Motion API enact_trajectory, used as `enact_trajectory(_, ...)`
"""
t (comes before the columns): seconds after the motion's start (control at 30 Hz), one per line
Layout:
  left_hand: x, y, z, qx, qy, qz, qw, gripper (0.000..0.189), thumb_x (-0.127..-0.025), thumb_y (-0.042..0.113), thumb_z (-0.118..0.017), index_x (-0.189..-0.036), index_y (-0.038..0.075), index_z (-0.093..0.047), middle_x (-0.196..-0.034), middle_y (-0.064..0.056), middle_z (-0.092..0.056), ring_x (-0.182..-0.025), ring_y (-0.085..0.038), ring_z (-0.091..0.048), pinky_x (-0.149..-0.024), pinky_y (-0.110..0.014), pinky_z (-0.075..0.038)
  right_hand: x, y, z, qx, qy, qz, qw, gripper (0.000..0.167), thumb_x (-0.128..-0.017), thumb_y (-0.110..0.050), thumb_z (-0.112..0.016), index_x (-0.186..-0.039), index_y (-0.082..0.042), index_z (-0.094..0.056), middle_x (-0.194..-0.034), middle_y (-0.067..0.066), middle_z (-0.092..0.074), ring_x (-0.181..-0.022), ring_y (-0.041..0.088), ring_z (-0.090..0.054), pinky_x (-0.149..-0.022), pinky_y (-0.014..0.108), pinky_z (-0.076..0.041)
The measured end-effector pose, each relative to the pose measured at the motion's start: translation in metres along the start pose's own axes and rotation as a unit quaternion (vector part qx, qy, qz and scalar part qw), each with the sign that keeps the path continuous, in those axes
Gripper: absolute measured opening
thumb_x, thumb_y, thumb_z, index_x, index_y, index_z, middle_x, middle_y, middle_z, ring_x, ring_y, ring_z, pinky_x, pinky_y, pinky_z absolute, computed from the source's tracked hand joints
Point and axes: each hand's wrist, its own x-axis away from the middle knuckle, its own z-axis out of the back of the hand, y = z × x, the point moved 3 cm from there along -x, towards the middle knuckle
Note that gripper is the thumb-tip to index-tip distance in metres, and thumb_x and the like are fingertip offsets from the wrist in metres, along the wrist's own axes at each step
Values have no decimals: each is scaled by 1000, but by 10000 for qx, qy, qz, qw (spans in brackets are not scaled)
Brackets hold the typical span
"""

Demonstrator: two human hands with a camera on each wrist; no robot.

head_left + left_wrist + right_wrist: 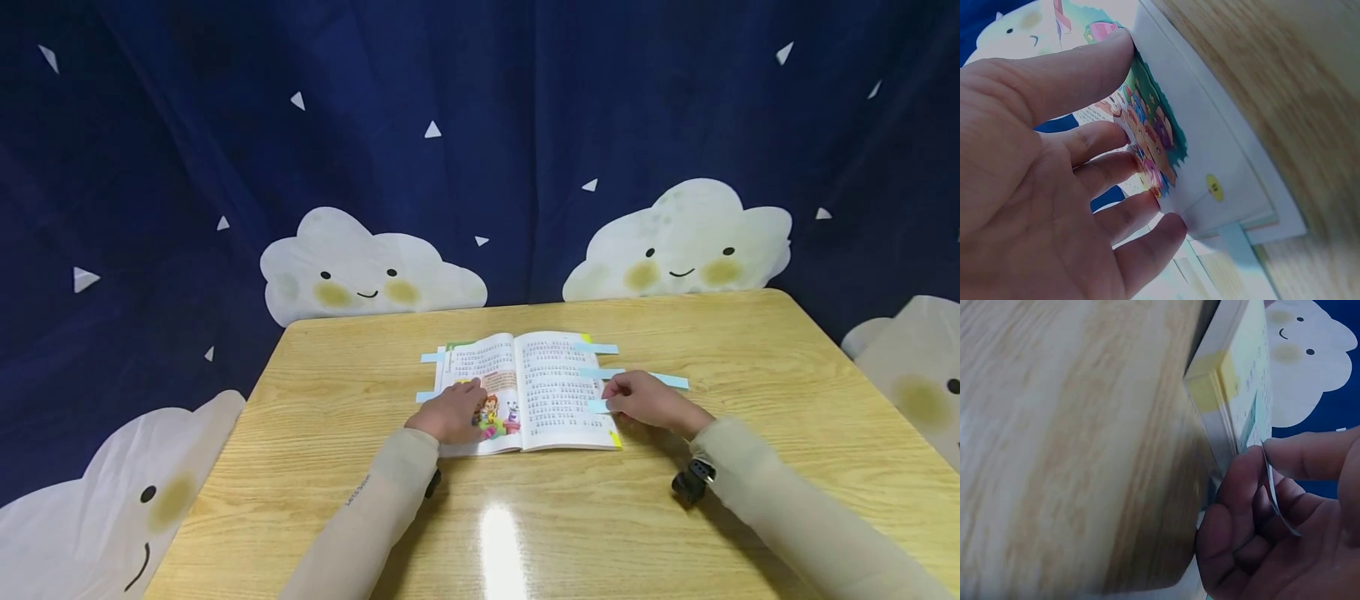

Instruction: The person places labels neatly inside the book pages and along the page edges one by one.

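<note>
An open book (555, 433) with printed text and coloured drawings lies on the wooden table. My left hand (453, 412) rests on its left page, the fingers fairly straight and spread over the picture (1154, 134). At the right page's outer edge, my right hand (648, 402) pinches a light blue paper strip (597, 407) between thumb and forefinger. In the right wrist view the strip's free end (1275, 494) curves toward the palm. Two more blue strips, an upper strip (600, 348) and a middle strip (603, 373), stick out above it.
Two blue strips, one upper (432, 357) and one lower (424, 397), jut from the book's left side. Another blue strip (670, 381) shows just beyond my right hand. Behind the wooden table (360, 358) hangs a dark blue curtain (517, 167) with smiling clouds.
</note>
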Motion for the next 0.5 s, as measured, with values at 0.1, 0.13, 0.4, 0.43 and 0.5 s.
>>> enact_trajectory(0.1,0,0,0,-54,3,9,10000,56,-92,32,-69,-142,16,-49,-165,-6,-28,-151,-33,-31,-119,-49,-37,0,1,-2,141,47,12,9999,10,-94,-9,-57,-93,-1,-63,-71,4,-58,-64,16,-52,-57,27,-42)
enact_trajectory(0.13,0,0,0,-58,1,8,10000,56,-92,32,-69,-142,16,-49,-165,-6,-28,-151,-33,-31,-119,-49,-37,0,1,-2,235,82,33,9997,9,-93,-9,-58,-92,-2,-63,-71,4,-58,-64,15,-51,-59,27,-42)
enact_trajectory(0.4,-1,0,-1,-59,-39,53,10000,62,-93,32,-68,-148,16,-44,-166,-5,-26,-151,-32,-29,-120,-48,-35,-2,2,-4,745,321,86,9967,9,-92,-11,-60,-86,-6,-64,-74,3,-59,-67,15,-48,-65,29,-39)
enact_trajectory(0.43,-1,0,-1,-62,-35,55,10000,62,-93,32,-68,-148,16,-44,-166,-5,-26,-151,-32,-29,-120,-48,-35,-3,3,-4,768,342,73,9964,9,-92,-11,-60,-86,-6,-64,-74,3,-59,-67,15,-48,-65,29,-39)
enact_trajectory(0.5,-1,0,-1,-59,-36,57,10000,63,-93,32,-69,-148,16,-44,-166,-5,-26,-151,-32,-29,-120,-49,-36,-3,3,-4,809,368,45,9960,9,-92,-12,-61,-85,-6,-64,-73,2,-59,-66,15,-48,-65,29,-39)
